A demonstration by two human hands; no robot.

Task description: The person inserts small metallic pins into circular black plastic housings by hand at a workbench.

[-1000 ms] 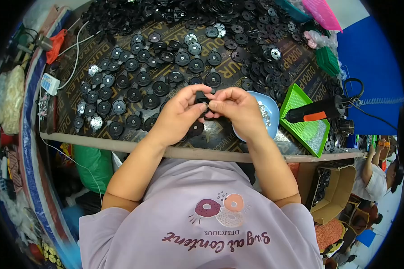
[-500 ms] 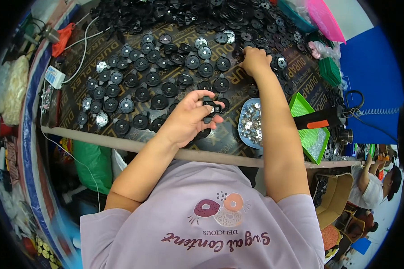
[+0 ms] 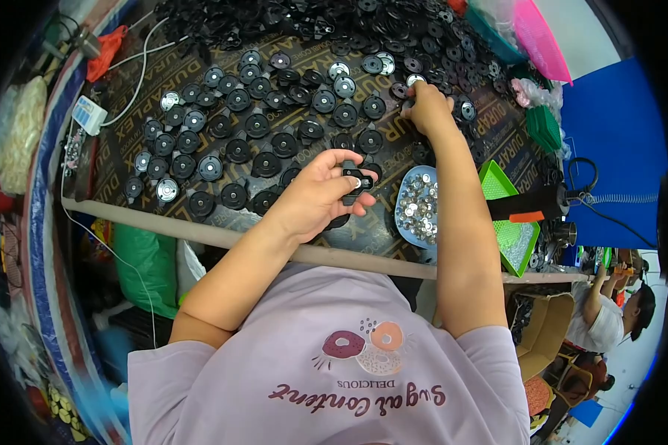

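Observation:
My left hand (image 3: 323,194) is above the near table edge, closed around a small black plastic fitting (image 3: 358,183) with a shiny metal piece on it, the thumb pressing on top. My right hand (image 3: 430,111) reaches to the far right, its fingers bent at a round black disc (image 3: 415,79) with a silver face; the fingers partly cover what they grip. Many similar round black discs (image 3: 266,165) lie spread over the table left of my hands. Beside my right forearm stands a blue tray (image 3: 401,222) of small shiny metal parts.
A heap of black parts (image 3: 274,22) covers the table's far side. Right of my forearm are a green basket (image 3: 488,178) and a black-and-orange tool (image 3: 527,208) on a coiled cord. A white cable (image 3: 137,81) runs at left. A person (image 3: 608,319) sits farther right.
At the right hand's fingertips a silver-faced disc now shows where a dark one was. The left hand keeps its hold on the fitting. The whole view has shifted slightly.

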